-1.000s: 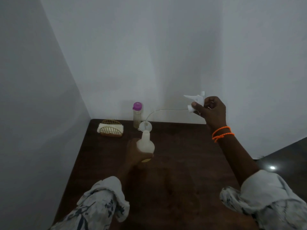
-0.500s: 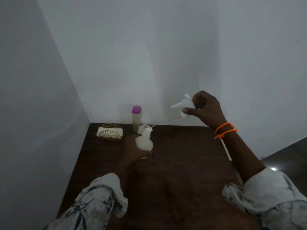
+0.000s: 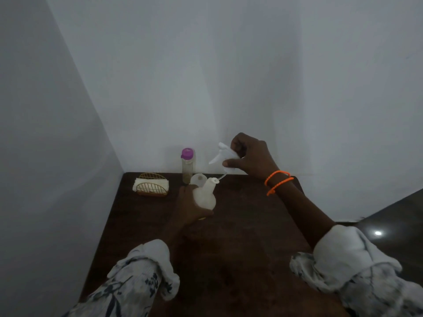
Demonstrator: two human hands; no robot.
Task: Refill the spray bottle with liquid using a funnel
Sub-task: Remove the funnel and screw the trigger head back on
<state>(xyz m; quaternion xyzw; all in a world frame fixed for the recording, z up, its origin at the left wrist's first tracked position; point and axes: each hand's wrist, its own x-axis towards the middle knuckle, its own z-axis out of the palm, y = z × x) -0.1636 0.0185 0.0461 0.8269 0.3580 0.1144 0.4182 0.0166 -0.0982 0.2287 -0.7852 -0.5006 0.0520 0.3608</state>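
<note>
Now lower and nearer than a second ago: spray head (image 3: 223, 156) pinched in curled fingers of right hand (image 3: 248, 157), dip tube (image 3: 221, 177) slack, tip at or just inside bottle mouth; exact depth unclear. Spray bottle (image 3: 204, 195) tilted right, gripped round the body by left hand (image 3: 188, 205) above table (image 3: 251, 225). Funnel (image 3: 197, 179) behind the neck, not seated in it. Purple-capped bottle (image 3: 187, 164) upright by wall, untouched. Judgement: either refill done and head going back on, or head coming off; liquid level unreadable.
</note>
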